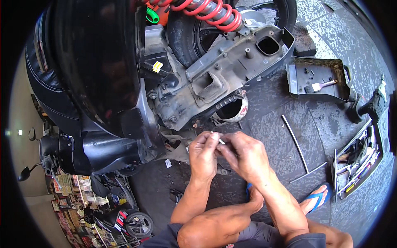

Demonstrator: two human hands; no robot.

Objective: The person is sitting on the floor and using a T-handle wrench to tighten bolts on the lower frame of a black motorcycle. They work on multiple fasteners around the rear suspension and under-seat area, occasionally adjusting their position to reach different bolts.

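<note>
My left hand (204, 153) and my right hand (248, 153) meet in front of me with their fingertips pinched together. Between them shows a small whitish piece (221, 141), too small and covered for me to name. Just beyond the hands is the grey transmission case (227, 66) of a scooter, dusty and with its side exposed. Under its lower edge a round white container (244, 110) with red marks is partly hidden. To the left stands the scooter's glossy black bodywork (95, 53).
A red coil spring (226, 17) and the rear wheel (178, 39) lie beyond the case. At right are a black pan (294, 78) with a paintbrush (320, 85), a T-handle wrench (295, 142), a power drill (377, 101) and a tool tray (359, 186). Stocked shelves (70, 202) are lower left.
</note>
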